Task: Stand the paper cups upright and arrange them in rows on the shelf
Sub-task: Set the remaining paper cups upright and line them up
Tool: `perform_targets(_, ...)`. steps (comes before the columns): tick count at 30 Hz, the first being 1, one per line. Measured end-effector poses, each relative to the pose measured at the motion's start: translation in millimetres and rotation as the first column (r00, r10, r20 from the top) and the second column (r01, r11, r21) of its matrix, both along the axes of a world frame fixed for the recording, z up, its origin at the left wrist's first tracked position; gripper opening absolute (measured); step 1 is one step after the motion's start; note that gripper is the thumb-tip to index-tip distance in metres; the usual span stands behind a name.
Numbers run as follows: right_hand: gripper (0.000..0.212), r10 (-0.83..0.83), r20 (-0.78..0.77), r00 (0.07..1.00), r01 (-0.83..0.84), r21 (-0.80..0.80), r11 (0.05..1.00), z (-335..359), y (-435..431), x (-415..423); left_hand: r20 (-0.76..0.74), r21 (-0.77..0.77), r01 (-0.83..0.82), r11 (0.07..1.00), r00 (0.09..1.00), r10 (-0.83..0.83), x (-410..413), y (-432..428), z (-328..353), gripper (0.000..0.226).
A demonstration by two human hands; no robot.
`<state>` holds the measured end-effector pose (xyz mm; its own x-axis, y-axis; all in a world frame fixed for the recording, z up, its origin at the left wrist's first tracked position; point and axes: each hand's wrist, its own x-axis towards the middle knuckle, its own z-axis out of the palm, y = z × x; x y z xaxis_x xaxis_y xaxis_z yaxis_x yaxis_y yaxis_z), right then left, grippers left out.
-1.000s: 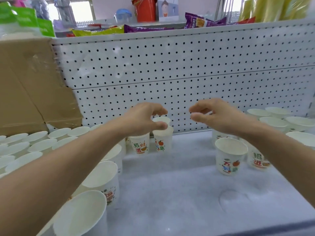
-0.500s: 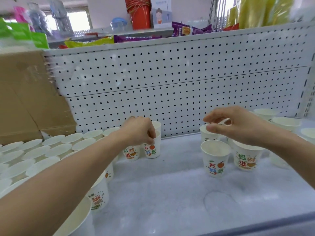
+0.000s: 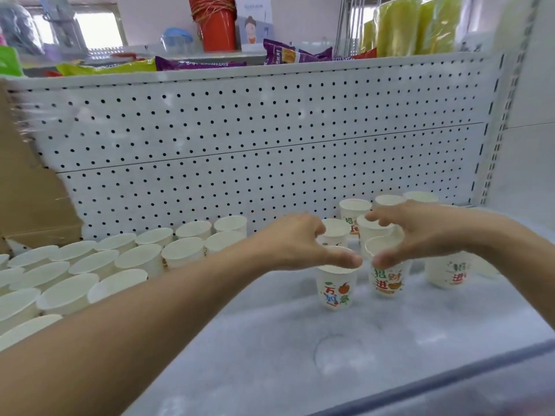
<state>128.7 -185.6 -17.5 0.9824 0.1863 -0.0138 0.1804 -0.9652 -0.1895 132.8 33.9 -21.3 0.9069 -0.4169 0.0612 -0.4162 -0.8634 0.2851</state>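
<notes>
On the white shelf (image 3: 264, 349), in its right half, a near cup (image 3: 335, 292) is standing upright, mouth facing up and long axis vertical, its printed side turned toward the camera. A second cup (image 3: 387, 279) is standing just beside it on the right, equally upright, with a thin gap showing between the two. Behind them more loose cups (image 3: 354, 208) are standing mouth-up in a ragged cluster against the pegboard (image 3: 270, 160), and another cup (image 3: 447, 274) is standing off to the right. The rows of cups (image 3: 90, 265) are filling the left part of the shelf, all upright, running from the cardboard box (image 3: 27, 205) toward the middle. A strip of bare shelf is lying between those rows and the near cup, and more bare surface is stretching forward to the front lip (image 3: 450, 376). The left hand (image 3: 297, 244) is arching over the near cup's mouth, thumb lying along the near rim and fingers curling above the far rim; whether they are closing on the cup cannot be told. The right hand (image 3: 420, 232) is reaching over the second cup, spread wide, its thumb tip touching that cup's near wall by the rim while its fingers are hanging apart above the cups behind.
</notes>
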Motion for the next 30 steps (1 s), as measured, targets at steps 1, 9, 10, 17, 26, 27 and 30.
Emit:
perform_targets(1,0.097,-0.005,-0.033,0.999,0.004,-0.012,1.0,-1.5,-1.6,0.7,-0.012,0.028,0.003,1.0,1.0,-0.003,1.3,-7.1,-1.3,0.072)
perform_targets(9,0.087,0.029,0.011,1.0,-0.029,0.003,1.0,-12.9,7.5,-1.7,-0.03,0.076,0.001,0.997,1.0,0.001,-0.5,6.9,12.1,0.058)
perform_targets(10,0.085,0.051,0.02,0.998,-0.052,0.015,0.999,-12.7,16.6,-5.6,-0.015,0.068,-0.03,0.997,0.999,0.031,-4.7,22.1,17.6,0.062)
perform_targets(17,0.08,0.276,0.114,0.954,-0.292,0.162,0.943,-16.4,126.7,-13.7,0.064,0.099,-0.264,0.959,0.964,0.259,-34.0,142.3,29.1,0.062)
perform_targets(26,0.086,0.327,0.147,0.933,-0.355,0.248,0.901,-34.1,209.3,-2.7,0.087,0.113,-0.307,0.945,0.95,0.298,-31.3,181.7,4.4,0.073)
perform_targets(27,0.084,0.319,0.157,0.934,-0.35,0.244,0.904,-35.7,211.6,-1.4,0.092,0.117,-0.303,0.946,0.952,0.293,-30.4,182.3,3.7,0.073)
perform_targets(30,0.078,0.285,0.181,0.941,-0.325,0.257,0.91,-39.2,214.9,-1.0,0.093,0.121,-0.29,0.949,0.955,0.28,-28.4,183.6,2.1,0.073)
